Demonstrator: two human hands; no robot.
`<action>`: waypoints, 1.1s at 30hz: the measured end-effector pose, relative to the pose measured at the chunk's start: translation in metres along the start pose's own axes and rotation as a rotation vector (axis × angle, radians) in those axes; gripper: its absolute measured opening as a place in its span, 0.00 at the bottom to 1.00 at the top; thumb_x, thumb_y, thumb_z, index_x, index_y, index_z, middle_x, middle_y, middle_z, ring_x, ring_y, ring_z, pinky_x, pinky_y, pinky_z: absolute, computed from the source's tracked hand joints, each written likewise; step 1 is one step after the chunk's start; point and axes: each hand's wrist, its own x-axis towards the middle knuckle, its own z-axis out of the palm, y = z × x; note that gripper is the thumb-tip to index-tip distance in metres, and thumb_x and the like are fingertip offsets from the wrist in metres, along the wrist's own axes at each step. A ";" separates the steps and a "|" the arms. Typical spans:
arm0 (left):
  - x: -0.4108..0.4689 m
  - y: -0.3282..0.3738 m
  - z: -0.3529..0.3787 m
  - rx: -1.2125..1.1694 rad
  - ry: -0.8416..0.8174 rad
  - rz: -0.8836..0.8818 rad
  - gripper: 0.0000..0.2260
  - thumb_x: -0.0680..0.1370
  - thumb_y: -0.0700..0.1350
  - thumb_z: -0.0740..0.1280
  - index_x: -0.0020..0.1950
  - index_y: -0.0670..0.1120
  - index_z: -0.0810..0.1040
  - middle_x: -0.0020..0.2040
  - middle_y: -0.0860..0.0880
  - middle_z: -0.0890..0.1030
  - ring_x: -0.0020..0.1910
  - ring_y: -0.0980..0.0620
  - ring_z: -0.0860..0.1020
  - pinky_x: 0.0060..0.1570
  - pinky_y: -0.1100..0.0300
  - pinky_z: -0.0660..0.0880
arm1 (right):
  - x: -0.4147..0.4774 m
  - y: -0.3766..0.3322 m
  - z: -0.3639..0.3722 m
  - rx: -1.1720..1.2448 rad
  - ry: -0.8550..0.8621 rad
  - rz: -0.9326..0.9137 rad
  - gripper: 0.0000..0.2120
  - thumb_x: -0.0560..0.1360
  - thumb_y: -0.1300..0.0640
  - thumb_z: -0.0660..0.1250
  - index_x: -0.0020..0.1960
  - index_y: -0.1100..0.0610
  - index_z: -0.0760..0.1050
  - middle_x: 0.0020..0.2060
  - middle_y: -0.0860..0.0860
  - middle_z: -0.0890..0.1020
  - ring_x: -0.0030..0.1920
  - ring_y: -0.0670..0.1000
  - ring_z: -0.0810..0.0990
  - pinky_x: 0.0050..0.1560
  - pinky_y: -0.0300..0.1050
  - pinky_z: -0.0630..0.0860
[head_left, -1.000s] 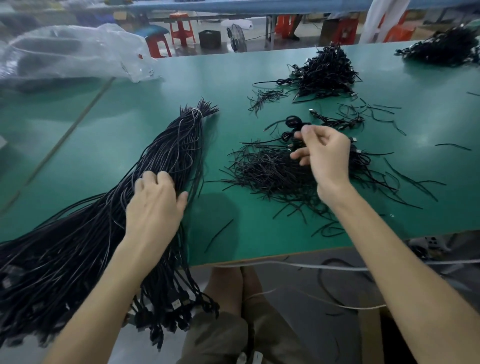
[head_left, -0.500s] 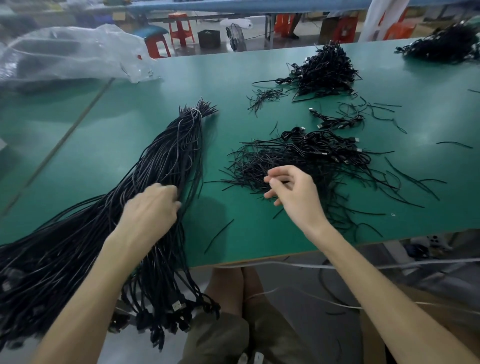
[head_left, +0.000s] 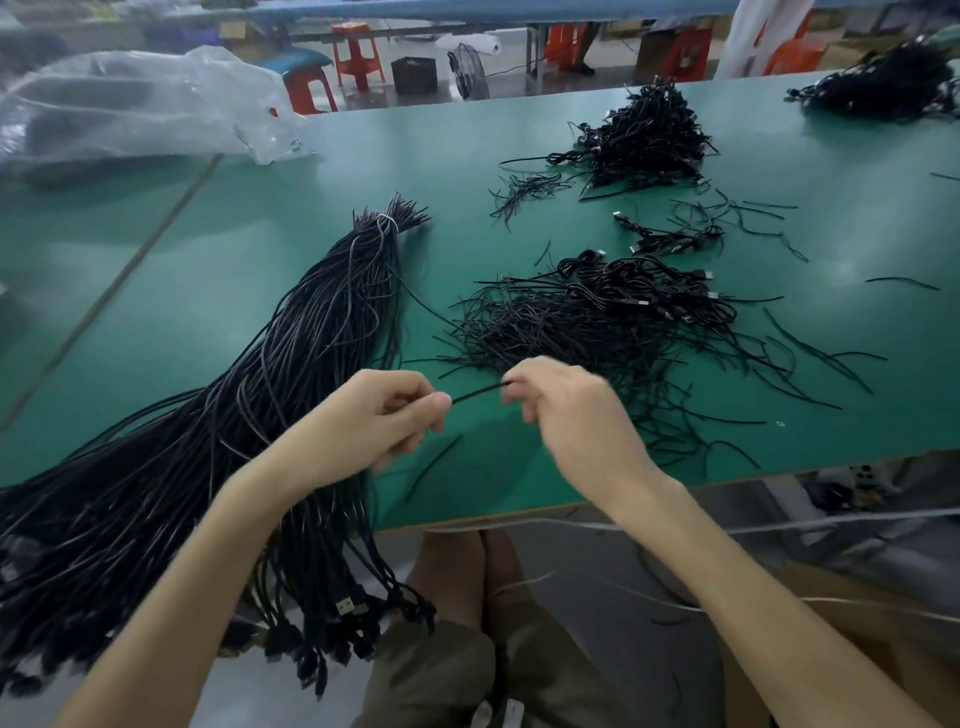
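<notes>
A short black twist tie (head_left: 480, 392) stretches between my two hands above the front of the green table (head_left: 218, 280). My left hand (head_left: 379, 421) pinches its left end with curled fingers. Its right end is pinched by my right hand (head_left: 566, 415), which looks blurred. A long bundle of black cables (head_left: 291, 374) lies diagonally at the left, and its plug ends hang over the table's front edge. A loose pile of black ties (head_left: 566, 327) spreads just behind my hands.
A heap of coiled cables (head_left: 644, 140) sits at the back, another heap (head_left: 883, 88) at the far right corner. A few coiled cables (head_left: 670, 239) lie between the piles. A clear plastic bag (head_left: 135, 109) lies at the back left. Stray ties scatter to the right.
My right hand drew back from the tie pile toward the front edge. My left hand left the cable bundle and moved right. Both now hold one tie between them.
</notes>
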 end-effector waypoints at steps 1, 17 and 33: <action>-0.002 -0.004 -0.007 -0.025 -0.010 -0.006 0.13 0.82 0.53 0.65 0.45 0.46 0.81 0.30 0.50 0.76 0.24 0.53 0.70 0.28 0.63 0.69 | 0.000 0.006 -0.005 0.088 0.066 0.091 0.11 0.81 0.65 0.60 0.50 0.60 0.82 0.35 0.46 0.80 0.38 0.52 0.79 0.45 0.45 0.75; 0.005 -0.029 -0.033 -1.361 0.281 0.090 0.12 0.72 0.41 0.78 0.54 0.40 0.86 0.56 0.47 0.83 0.50 0.58 0.83 0.43 0.70 0.78 | -0.001 0.039 -0.020 0.366 0.393 0.366 0.13 0.84 0.64 0.60 0.45 0.60 0.80 0.32 0.53 0.79 0.33 0.53 0.81 0.37 0.35 0.76; 0.014 -0.024 -0.018 -1.403 0.234 -0.170 0.19 0.83 0.61 0.60 0.41 0.50 0.76 0.38 0.55 0.71 0.36 0.58 0.73 0.43 0.63 0.77 | -0.023 0.037 -0.005 0.290 0.117 0.173 0.10 0.84 0.64 0.62 0.49 0.58 0.81 0.33 0.49 0.80 0.36 0.49 0.80 0.40 0.29 0.70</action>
